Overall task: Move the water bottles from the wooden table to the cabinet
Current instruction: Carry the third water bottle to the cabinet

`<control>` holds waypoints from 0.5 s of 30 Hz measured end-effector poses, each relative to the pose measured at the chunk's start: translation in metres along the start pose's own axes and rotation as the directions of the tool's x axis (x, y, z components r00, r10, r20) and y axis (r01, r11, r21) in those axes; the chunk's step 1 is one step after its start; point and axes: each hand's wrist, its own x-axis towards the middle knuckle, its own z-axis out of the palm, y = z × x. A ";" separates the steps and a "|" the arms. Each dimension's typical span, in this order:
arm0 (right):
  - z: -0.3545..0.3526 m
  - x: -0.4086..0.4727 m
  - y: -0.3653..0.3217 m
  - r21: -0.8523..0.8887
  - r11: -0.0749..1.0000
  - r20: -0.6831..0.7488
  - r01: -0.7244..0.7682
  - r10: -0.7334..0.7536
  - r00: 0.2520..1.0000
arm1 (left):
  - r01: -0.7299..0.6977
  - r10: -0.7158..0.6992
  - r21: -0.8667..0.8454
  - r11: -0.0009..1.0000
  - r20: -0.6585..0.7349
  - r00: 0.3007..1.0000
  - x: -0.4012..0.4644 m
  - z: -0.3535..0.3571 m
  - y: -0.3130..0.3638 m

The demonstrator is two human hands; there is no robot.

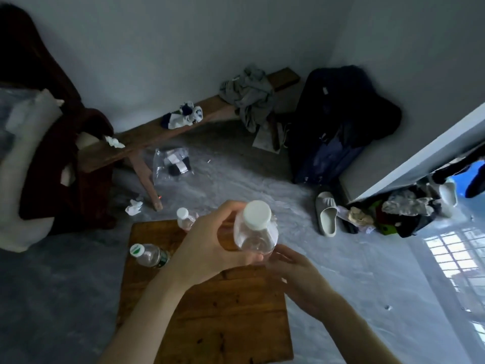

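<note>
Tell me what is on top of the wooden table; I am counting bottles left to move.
Two bottles stand on the wooden table: a green-capped bottle and a white-capped bottle at the far edge. The left hand covers part of the tabletop, so anything beneath it is hidden.

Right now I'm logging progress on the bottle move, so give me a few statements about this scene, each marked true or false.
1. The left hand holds a white-capped bottle above the wooden table. True.
2. The right hand is at the base of that bottle. True.
3. A green-capped bottle stands on the bench. False: it is on the wooden table, near its left edge.
4. No other bottle is left on the table. False: besides the green-capped one, a small white-capped bottle stands at the far edge.
5. A grey slipper lies on the floor to the right of the table. True.
</note>
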 end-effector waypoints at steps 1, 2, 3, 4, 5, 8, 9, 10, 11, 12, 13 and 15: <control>0.003 -0.018 -0.012 0.072 0.997 0.031 0.001 -0.003 1.000 | -0.013 0.013 0.002 1.000 0.009 1.000 -0.003 -0.002 0.017; 0.004 -0.035 -0.021 0.128 0.992 0.058 -0.001 -0.006 0.998 | -0.026 0.026 0.010 1.000 0.024 0.999 -0.005 -0.003 0.034; 0.007 -0.049 -0.032 0.179 0.984 0.069 -0.006 -0.006 0.998 | -0.041 0.040 0.024 0.999 0.042 0.998 -0.004 -0.005 0.049; 0.008 -0.062 -0.038 0.234 0.972 0.074 -0.017 0.000 0.997 | -0.055 0.052 0.045 0.997 0.066 0.996 -0.003 -0.007 0.065; 0.007 -0.075 -0.042 0.292 0.956 0.068 -0.031 0.012 0.998 | -0.069 0.063 0.067 0.995 0.094 0.994 -0.001 -0.010 0.083; 0.001 -0.106 -0.055 0.420 0.906 0.019 -0.059 0.056 0.998 | -0.135 0.116 0.136 0.982 0.135 0.984 0.004 -0.019 0.132; 0.001 -0.115 -0.061 0.436 0.898 0.011 -0.055 0.056 0.998 | -0.151 0.131 0.143 0.978 0.139 0.981 0.004 -0.022 0.146; 0.000 -0.123 -0.066 0.443 0.895 0.005 -0.050 0.053 0.999 | -0.168 0.148 0.141 0.976 0.142 0.979 0.004 -0.025 0.159; 0.000 -0.131 -0.072 0.445 0.895 0.001 -0.045 0.049 0.999 | -0.186 0.167 0.136 0.973 0.143 0.975 0.003 -0.028 0.171; 0.000 -0.140 -0.078 0.443 0.896 -0.002 -0.036 0.041 0.999 | -0.207 0.188 0.129 0.970 0.147 0.971 0.002 -0.030 0.182; 0.000 -0.149 -0.083 0.443 0.896 -0.008 -0.026 0.033 0.999 | -0.225 0.206 0.116 0.967 0.159 0.966 0.001 -0.031 0.192; 0.001 -0.166 -0.091 0.437 0.899 -0.023 -0.009 0.021 0.999 | -0.266 0.242 0.099 0.959 0.203 0.949 -0.001 -0.033 0.213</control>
